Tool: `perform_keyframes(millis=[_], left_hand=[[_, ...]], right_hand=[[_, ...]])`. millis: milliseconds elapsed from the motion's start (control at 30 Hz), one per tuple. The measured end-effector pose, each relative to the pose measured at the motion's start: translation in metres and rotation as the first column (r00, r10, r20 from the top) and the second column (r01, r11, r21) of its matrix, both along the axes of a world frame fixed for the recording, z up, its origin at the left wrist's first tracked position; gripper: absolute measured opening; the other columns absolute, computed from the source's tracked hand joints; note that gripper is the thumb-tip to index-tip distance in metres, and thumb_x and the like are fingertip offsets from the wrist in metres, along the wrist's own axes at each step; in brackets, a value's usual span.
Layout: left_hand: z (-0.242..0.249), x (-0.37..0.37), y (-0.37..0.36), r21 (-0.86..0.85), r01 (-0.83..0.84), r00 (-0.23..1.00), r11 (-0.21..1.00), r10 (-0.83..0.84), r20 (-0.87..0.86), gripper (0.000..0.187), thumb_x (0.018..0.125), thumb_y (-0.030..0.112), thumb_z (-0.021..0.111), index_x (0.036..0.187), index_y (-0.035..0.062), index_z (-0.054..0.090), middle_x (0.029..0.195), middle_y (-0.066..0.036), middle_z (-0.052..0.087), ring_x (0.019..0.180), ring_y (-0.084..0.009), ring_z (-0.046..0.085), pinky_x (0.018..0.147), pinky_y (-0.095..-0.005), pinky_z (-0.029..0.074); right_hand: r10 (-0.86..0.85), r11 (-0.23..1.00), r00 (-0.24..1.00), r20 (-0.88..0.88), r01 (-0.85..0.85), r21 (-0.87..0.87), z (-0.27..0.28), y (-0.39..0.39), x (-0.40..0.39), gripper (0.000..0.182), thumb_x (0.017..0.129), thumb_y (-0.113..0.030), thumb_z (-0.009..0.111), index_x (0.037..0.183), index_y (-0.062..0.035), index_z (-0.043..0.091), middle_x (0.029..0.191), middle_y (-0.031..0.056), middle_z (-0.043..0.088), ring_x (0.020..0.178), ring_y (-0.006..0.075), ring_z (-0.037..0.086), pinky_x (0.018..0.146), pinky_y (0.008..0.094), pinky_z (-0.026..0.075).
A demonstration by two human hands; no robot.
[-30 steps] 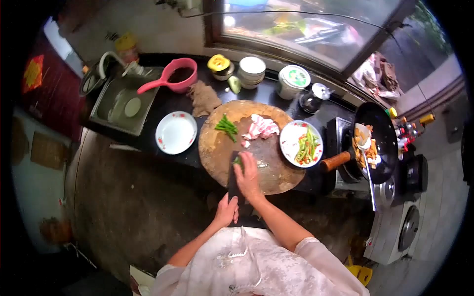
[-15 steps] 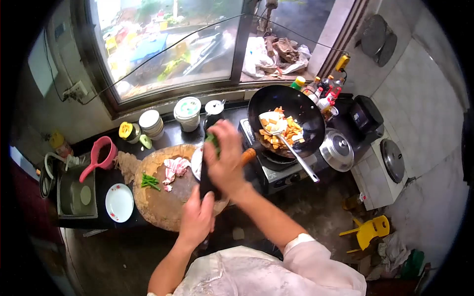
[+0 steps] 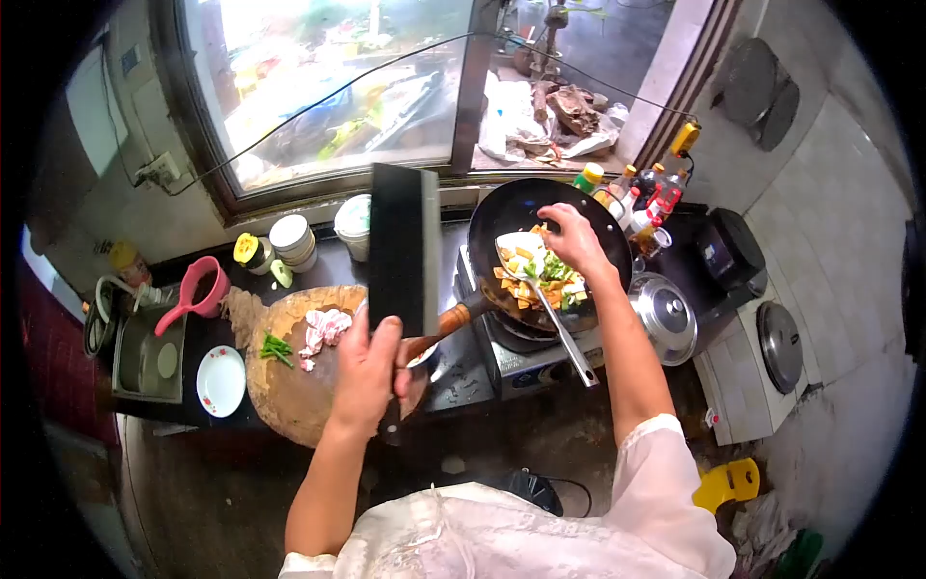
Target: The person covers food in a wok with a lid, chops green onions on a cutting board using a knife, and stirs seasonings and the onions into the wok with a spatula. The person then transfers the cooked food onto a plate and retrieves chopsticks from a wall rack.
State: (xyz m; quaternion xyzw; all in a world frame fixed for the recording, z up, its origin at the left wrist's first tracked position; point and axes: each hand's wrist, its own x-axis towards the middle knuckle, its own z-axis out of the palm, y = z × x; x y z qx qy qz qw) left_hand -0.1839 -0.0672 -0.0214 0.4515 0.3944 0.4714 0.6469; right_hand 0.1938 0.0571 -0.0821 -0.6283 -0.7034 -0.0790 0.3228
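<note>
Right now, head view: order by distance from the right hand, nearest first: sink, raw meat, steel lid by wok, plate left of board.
From the right hand:
1. Steel lid: right of the wok
2. Raw meat: left, on the board
3. Plate: left of the board
4. Sink: far left

Right of the sink (image 3: 140, 383) sits a pink dipper (image 3: 204, 305); farther right of the sink are stacked bowls (image 3: 292, 237) and a yellow stool (image 3: 735, 480).
</note>
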Motion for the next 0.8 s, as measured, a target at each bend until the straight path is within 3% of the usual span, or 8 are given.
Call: perform_keyframes(millis=[100, 200, 233, 300, 433, 633, 700, 800], left_hand=[[-0.025, -0.024, -0.002, 0.053, -0.184, 0.981, 0.982, 0.187, -0.055, 0.02, 0.101, 0.019, 0.049, 0.117, 0.0059, 0.048, 0.066, -0.001, 0.051, 0.042, -0.007, 0.043, 0.037, -0.0218, 0.036], [-0.085, -0.065, 0.0, 0.258, -0.398, 0.837, 0.88, 0.464, -0.292, 0.016, 0.101, 0.021, 0.05, 0.109, 0.0073, 0.047, 0.069, 0.001, 0.053, 0.044, -0.005, 0.043, 0.038, -0.0204, 0.034], [-0.101, -0.085, -0.003, 0.223, -0.407, 0.76, 0.886, 0.464, -0.456, 0.021, 0.093, 0.017, 0.054, 0.108, 0.0029, 0.053, 0.073, -0.01, 0.06, 0.066, -0.0237, 0.062, 0.059, -0.0382, 0.047], [-0.127, -0.106, -0.015, 0.387, -0.417, 0.483, 0.823, 0.561, -0.673, 0.025, 0.09, 0.018, 0.056, 0.111, 0.0045, 0.052, 0.087, -0.019, 0.065, 0.078, -0.0396, 0.064, 0.068, -0.0475, 0.049], [-0.158, -0.133, -0.038, 0.376, -0.524, 0.121, 0.764, 0.504, -0.855, 0.035, 0.086, 0.015, 0.062, 0.116, 0.0044, 0.048, 0.108, -0.022, 0.062, 0.098, -0.0432, 0.061, 0.08, -0.0511, 0.048], [-0.217, -0.155, -0.033, 0.38, -0.654, -0.053, 0.654, 0.461, -0.886, 0.032, 0.082, 0.007, 0.062, 0.111, 0.0042, 0.047, 0.108, -0.021, 0.056, 0.102, -0.0425, 0.057, 0.083, -0.0508, 0.047], [-0.253, -0.167, -0.024, 0.398, -0.63, -0.062, 0.666, 0.468, -0.882, 0.029, 0.081, 0.006, 0.058, 0.109, 0.0036, 0.048, 0.109, -0.022, 0.055, 0.104, -0.043, 0.054, 0.086, -0.0517, 0.045], [-0.255, -0.154, -0.017, 0.34, -0.596, -0.039, 0.728, 0.396, -0.917, 0.033, 0.08, 0.008, 0.056, 0.113, 0.0039, 0.05, 0.114, -0.02, 0.054, 0.109, -0.0409, 0.051, 0.088, -0.053, 0.043]], right_hand=[[-0.152, 0.985, 0.9, -0.409, 0.102, -0.141, 0.023, -0.013, -0.006, 0.022, 0.083, -0.009, 0.062, 0.104, -0.0051, 0.069, 0.093, 0.0156, 0.07, 0.092, 0.0273, 0.069, 0.084, 0.0355, 0.054], [0.201, 0.979, 0.974, 0.108, -0.197, -0.047, -0.011, -0.015, 0.008, 0.049, 0.075, 0.001, 0.064, 0.123, -0.0086, 0.06, 0.119, 0.0157, 0.065, 0.112, 0.029, 0.062, 0.095, 0.0397, 0.049], [0.099, 0.972, 0.985, 0.144, -0.064, -0.227, -0.006, -0.03, -0.001, 0.053, 0.077, 0.002, 0.062, 0.128, -0.0095, 0.055, 0.122, 0.0177, 0.063, 0.118, 0.0318, 0.058, 0.1, 0.0408, 0.045], [0.085, 0.954, 0.988, -0.132, -0.119, -0.277, -0.005, -0.047, -0.006, 0.048, 0.08, 0.0, 0.061, 0.127, -0.0096, 0.057, 0.119, 0.0197, 0.063, 0.112, 0.0338, 0.061, 0.092, 0.0412, 0.048], [-0.091, 0.907, 0.993, -0.078, 0.051, -0.418, 0.008, -0.121, -0.028, 0.027, 0.087, -0.005, 0.059, 0.115, -0.004, 0.061, 0.098, 0.0183, 0.065, 0.091, 0.0356, 0.064, 0.073, 0.0434, 0.048], [-0.147, 0.798, 0.988, 0.043, 0.144, -0.585, -0.002, -0.202, -0.06, 0.053, 0.08, -0.017, 0.07, 0.125, -0.0045, 0.045, 0.105, 0.0224, 0.057, 0.103, 0.0429, 0.059, 0.086, 0.0503, 0.048], [-0.146, 0.839, 0.98, -0.138, 0.049, -0.541, -0.026, -0.197, -0.045, 0.048, 0.079, -0.011, 0.067, 0.121, -0.003, 0.044, 0.108, 0.0248, 0.056, 0.106, 0.0428, 0.058, 0.088, 0.0511, 0.047], [-0.288, 0.723, 0.956, 0.055, 0.255, -0.643, -0.011, -0.178, -0.021, 0.036, 0.078, -0.004, 0.062, 0.11, -0.0031, 0.045, 0.099, 0.0224, 0.061, 0.096, 0.043, 0.061, 0.082, 0.0506, 0.05]])
